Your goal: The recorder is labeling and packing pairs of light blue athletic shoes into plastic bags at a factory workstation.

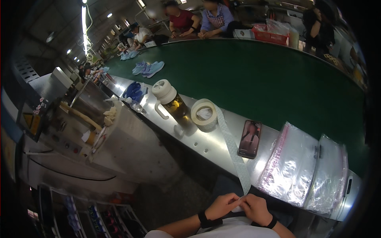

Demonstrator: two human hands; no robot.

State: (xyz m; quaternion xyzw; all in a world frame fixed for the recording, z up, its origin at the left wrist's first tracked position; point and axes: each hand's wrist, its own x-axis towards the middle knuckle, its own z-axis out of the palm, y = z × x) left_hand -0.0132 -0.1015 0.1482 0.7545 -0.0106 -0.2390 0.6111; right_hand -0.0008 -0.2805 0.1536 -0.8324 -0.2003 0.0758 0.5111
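Close to my body, my left hand [223,205] and my right hand [257,208] meet with their fingertips pinched together. Between them is the free end of a pale strip of labels [234,152]. This strip runs over the metal table edge and back to a label roll [204,115] standing on the ledge. A phone [250,139] with a lit screen lies right of the strip. Further right are stacks of clear plastic bags [291,162] with a pink edge. The exact grip of each finger on the strip is partly hidden.
Left of the roll stands a bottle [170,99] of amber drink, with a blue bundle [135,91] beyond it. Light-blue shoes [152,69] rest on the green belt [246,75]. Several people sit across it, near a red basket [272,36]. A shoe rack [95,218] stands lower left.
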